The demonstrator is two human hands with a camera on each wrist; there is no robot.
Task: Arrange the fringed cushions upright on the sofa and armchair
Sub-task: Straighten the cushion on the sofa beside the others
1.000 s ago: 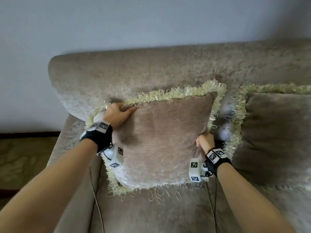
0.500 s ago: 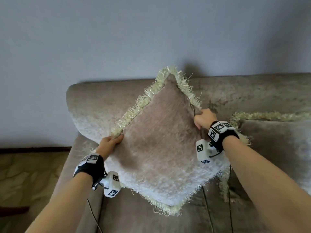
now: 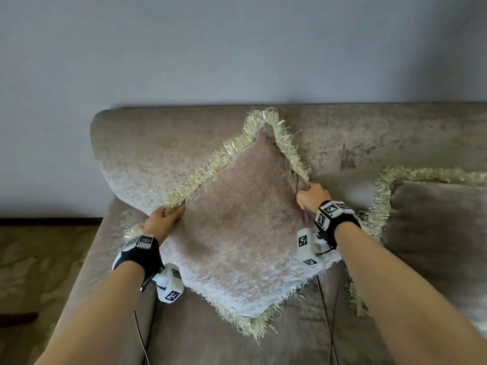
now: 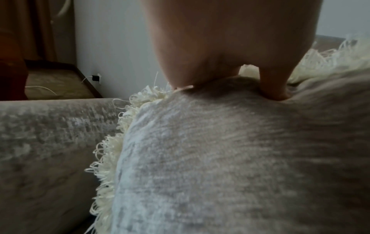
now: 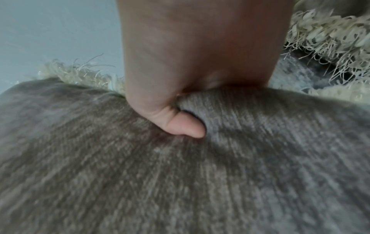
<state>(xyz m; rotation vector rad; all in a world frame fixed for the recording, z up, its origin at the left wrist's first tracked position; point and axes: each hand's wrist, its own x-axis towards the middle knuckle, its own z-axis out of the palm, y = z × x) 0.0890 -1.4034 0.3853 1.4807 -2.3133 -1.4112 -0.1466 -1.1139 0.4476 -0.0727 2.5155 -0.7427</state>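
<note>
A beige fringed cushion stands on one corner like a diamond against the sofa back, its lowest corner on the seat. My left hand grips its left corner, thumb on the front face. My right hand grips its upper right edge, and in the right wrist view the thumb digs into the cushion fabric. In the left wrist view my left hand pinches the cushion at its cream fringe. A second fringed cushion leans against the sofa back on the right.
The sofa armrest runs along the left, with patterned floor beyond it. A plain grey wall rises behind the sofa. Thin cables hang from the wrist cameras over the seat.
The cushion was square-on a second ago; both hands turned it counter-clockwise onto a corner. Since half a second ago it has sunk lower against the sofa back, hands still holding it.
</note>
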